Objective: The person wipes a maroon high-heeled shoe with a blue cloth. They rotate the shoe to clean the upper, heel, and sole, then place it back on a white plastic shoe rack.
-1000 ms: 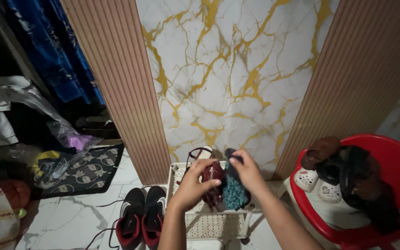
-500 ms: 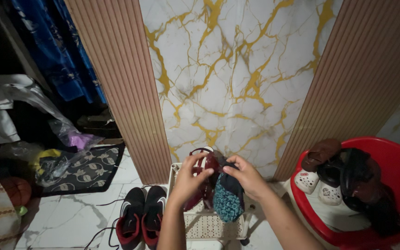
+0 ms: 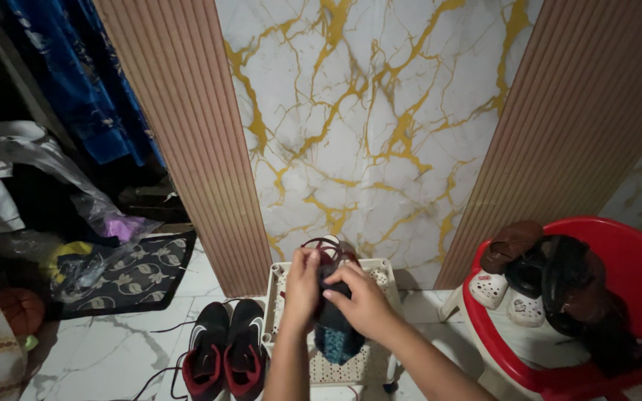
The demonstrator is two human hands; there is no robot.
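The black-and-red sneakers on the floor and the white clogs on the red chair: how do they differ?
The black-and-red sneakers are dark, laced and closed; the white clogs are pale, laceless and pierced with holes. The sneakers stand side by side on the marble floor; the clogs lie on the red chair among dark shoes. Both are pairs, untouched by the hands.

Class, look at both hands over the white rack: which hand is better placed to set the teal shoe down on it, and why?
Probably the right hand: it covers the teal shoe directly above the white rack. The left hand sits by the maroon sandal.
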